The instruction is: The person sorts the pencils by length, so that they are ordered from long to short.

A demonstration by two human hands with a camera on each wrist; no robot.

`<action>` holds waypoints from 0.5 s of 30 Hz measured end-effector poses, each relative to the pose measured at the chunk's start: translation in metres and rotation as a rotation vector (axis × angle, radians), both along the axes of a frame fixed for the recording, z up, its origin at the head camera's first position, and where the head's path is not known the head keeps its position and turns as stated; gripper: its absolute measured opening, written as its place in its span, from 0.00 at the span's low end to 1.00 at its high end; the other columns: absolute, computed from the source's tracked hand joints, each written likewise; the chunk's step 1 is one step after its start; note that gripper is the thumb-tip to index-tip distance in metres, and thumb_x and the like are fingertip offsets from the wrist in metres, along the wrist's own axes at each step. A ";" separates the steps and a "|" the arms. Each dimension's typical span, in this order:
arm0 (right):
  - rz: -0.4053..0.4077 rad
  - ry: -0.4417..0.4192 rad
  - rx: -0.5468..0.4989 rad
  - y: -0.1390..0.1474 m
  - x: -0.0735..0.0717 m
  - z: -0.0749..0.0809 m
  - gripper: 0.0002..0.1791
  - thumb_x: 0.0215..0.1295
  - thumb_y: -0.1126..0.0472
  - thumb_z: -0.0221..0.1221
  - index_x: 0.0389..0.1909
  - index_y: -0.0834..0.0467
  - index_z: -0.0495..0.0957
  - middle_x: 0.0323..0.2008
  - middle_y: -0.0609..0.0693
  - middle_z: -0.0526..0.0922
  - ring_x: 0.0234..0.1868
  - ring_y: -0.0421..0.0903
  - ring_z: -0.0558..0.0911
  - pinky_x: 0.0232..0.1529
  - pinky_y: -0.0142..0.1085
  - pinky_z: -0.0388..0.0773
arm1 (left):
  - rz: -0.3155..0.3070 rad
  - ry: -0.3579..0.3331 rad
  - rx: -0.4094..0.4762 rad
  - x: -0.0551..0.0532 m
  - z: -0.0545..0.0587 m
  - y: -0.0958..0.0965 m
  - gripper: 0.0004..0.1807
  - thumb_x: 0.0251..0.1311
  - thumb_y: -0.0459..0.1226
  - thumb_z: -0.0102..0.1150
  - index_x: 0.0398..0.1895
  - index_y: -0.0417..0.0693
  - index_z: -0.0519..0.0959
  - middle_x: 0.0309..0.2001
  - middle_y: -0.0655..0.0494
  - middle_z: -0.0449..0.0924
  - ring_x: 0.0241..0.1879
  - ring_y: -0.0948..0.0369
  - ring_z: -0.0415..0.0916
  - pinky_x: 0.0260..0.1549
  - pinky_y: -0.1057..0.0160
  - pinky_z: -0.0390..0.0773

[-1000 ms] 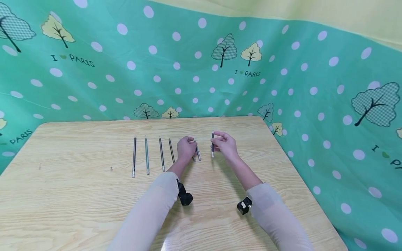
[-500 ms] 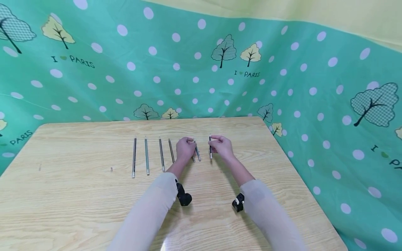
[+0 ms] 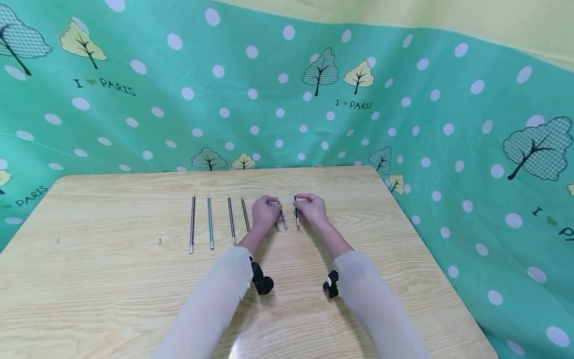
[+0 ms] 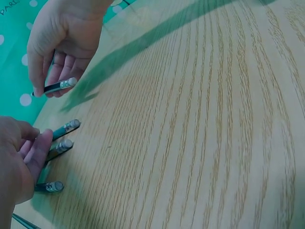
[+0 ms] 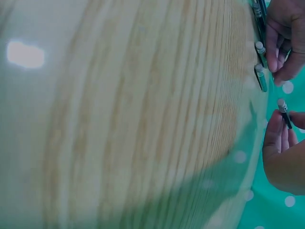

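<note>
My right hand (image 3: 314,209) pinches a dark pencil (image 3: 297,217) between thumb and fingers. In the left wrist view this pencil's white eraser end (image 4: 71,82) tilts up above the table. To its left, my left hand (image 3: 265,213) is low at the tabletop, its curled thumb and fingers at a teal pencil (image 3: 283,219). The exact contact is partly hidden. Close beside the teal one, another pencil (image 4: 59,148) pokes out from under the left hand. A third eraser-tipped pencil (image 4: 50,186) shows below that hand in the left wrist view.
A spaced row of pencils continues leftward: a black one (image 3: 245,214), a dark one (image 3: 231,219), a teal-green one (image 3: 211,223) and a dark one (image 3: 192,224). A small grey bit (image 3: 159,241) lies on the wooden table (image 3: 112,289). A green dotted cloth (image 3: 251,114) borders the back and right.
My right hand has moved left and slightly down with the dark pencil, closing the gap to the teal pencil. The left hand and the row of pencils stay put.
</note>
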State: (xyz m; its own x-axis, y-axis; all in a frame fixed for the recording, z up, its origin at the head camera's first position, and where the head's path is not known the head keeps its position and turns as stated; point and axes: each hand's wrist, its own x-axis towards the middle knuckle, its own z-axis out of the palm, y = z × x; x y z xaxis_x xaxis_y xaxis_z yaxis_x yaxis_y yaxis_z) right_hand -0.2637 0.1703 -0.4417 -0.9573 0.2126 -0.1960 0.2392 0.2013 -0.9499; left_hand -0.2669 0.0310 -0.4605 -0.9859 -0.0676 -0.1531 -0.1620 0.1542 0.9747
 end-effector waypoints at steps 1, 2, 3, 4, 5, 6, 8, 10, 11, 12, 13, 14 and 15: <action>0.001 0.000 0.006 -0.001 0.000 0.000 0.16 0.57 0.65 0.61 0.48 0.59 0.78 0.34 0.54 0.81 0.28 0.42 0.79 0.32 0.32 0.82 | 0.001 0.002 0.008 0.000 0.000 0.000 0.16 0.55 0.28 0.56 0.49 0.37 0.76 0.36 0.45 0.79 0.21 0.60 0.77 0.22 0.65 0.82; 0.003 -0.003 0.014 -0.002 -0.001 -0.001 0.16 0.57 0.65 0.61 0.47 0.59 0.79 0.35 0.54 0.81 0.29 0.43 0.79 0.32 0.32 0.81 | 0.001 0.003 0.012 0.000 0.000 -0.001 0.16 0.55 0.28 0.56 0.49 0.37 0.76 0.36 0.45 0.79 0.21 0.60 0.77 0.23 0.65 0.82; 0.004 -0.005 0.023 -0.002 -0.002 -0.002 0.15 0.57 0.64 0.62 0.47 0.59 0.79 0.36 0.55 0.82 0.30 0.44 0.79 0.32 0.32 0.81 | 0.000 0.003 0.015 0.000 0.000 -0.001 0.16 0.55 0.27 0.56 0.49 0.37 0.76 0.36 0.45 0.79 0.21 0.59 0.78 0.23 0.65 0.83; 0.004 -0.008 0.037 -0.004 -0.003 -0.003 0.15 0.57 0.64 0.62 0.46 0.59 0.80 0.37 0.55 0.82 0.31 0.44 0.79 0.32 0.32 0.80 | -0.001 0.004 0.015 0.000 0.000 -0.001 0.16 0.56 0.28 0.56 0.49 0.37 0.76 0.36 0.45 0.79 0.21 0.59 0.78 0.23 0.64 0.83; 0.002 -0.015 0.059 -0.005 -0.004 -0.005 0.14 0.57 0.63 0.62 0.45 0.58 0.80 0.39 0.55 0.82 0.33 0.44 0.79 0.34 0.31 0.80 | -0.004 0.001 0.011 0.000 0.000 -0.002 0.16 0.56 0.28 0.56 0.49 0.37 0.75 0.36 0.45 0.79 0.22 0.59 0.78 0.24 0.64 0.83; 0.002 -0.020 0.080 -0.005 -0.006 -0.007 0.14 0.57 0.62 0.63 0.45 0.58 0.81 0.41 0.55 0.83 0.35 0.44 0.79 0.34 0.30 0.79 | -0.007 -0.004 0.007 0.000 0.000 -0.002 0.16 0.56 0.28 0.56 0.49 0.37 0.75 0.36 0.46 0.79 0.22 0.59 0.78 0.24 0.64 0.83; 0.003 -0.032 0.095 -0.007 -0.009 -0.010 0.13 0.57 0.62 0.63 0.43 0.58 0.81 0.42 0.56 0.82 0.35 0.45 0.81 0.32 0.30 0.80 | -0.013 -0.015 -0.002 0.000 0.001 -0.003 0.16 0.56 0.29 0.57 0.49 0.38 0.75 0.35 0.47 0.79 0.22 0.58 0.79 0.25 0.63 0.83; -0.003 -0.038 0.123 -0.009 -0.012 -0.012 0.11 0.57 0.61 0.63 0.41 0.58 0.82 0.43 0.55 0.83 0.35 0.46 0.81 0.32 0.30 0.80 | -0.017 -0.023 -0.006 0.000 0.003 -0.003 0.16 0.56 0.30 0.57 0.49 0.39 0.75 0.35 0.47 0.79 0.23 0.58 0.79 0.26 0.63 0.84; -0.004 -0.036 0.138 -0.010 -0.012 -0.012 0.11 0.56 0.61 0.63 0.41 0.58 0.82 0.43 0.55 0.83 0.37 0.46 0.81 0.34 0.31 0.81 | -0.017 -0.026 -0.006 0.000 0.004 -0.002 0.16 0.56 0.30 0.58 0.49 0.39 0.75 0.35 0.48 0.79 0.23 0.57 0.79 0.26 0.62 0.84; -0.001 -0.034 0.147 -0.011 -0.013 -0.012 0.11 0.56 0.61 0.63 0.41 0.59 0.82 0.43 0.55 0.83 0.38 0.47 0.81 0.37 0.33 0.81 | -0.017 -0.025 -0.005 0.000 0.005 -0.002 0.16 0.56 0.30 0.58 0.49 0.39 0.75 0.35 0.48 0.79 0.24 0.56 0.80 0.27 0.62 0.84; 0.000 -0.032 0.155 -0.012 -0.014 -0.012 0.11 0.56 0.61 0.63 0.40 0.59 0.83 0.43 0.55 0.83 0.40 0.48 0.82 0.39 0.35 0.81 | -0.018 -0.022 -0.007 0.001 0.006 -0.003 0.16 0.56 0.30 0.58 0.50 0.39 0.75 0.35 0.48 0.79 0.25 0.55 0.80 0.27 0.61 0.84; -0.001 -0.029 0.175 -0.013 -0.014 -0.012 0.11 0.56 0.61 0.63 0.40 0.59 0.83 0.44 0.55 0.83 0.42 0.48 0.81 0.44 0.36 0.80 | -0.019 -0.019 -0.006 0.002 0.008 -0.003 0.16 0.56 0.30 0.58 0.50 0.39 0.75 0.35 0.48 0.78 0.25 0.54 0.81 0.28 0.60 0.84; -0.002 -0.028 0.195 -0.014 -0.014 -0.012 0.11 0.56 0.61 0.63 0.39 0.58 0.83 0.44 0.55 0.83 0.47 0.49 0.80 0.49 0.37 0.78 | -0.019 -0.013 -0.005 0.002 0.009 -0.003 0.16 0.56 0.30 0.58 0.50 0.39 0.76 0.35 0.48 0.78 0.26 0.53 0.81 0.28 0.59 0.84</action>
State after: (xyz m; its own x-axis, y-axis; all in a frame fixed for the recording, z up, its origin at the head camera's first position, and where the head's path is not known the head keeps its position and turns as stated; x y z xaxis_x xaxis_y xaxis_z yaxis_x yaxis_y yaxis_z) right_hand -0.2778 0.1560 -0.4534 -0.9516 0.2509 -0.1772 0.2653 0.3804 -0.8859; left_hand -0.2646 0.0279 -0.4510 -0.9849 -0.0493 -0.1661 -0.1720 0.1621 0.9717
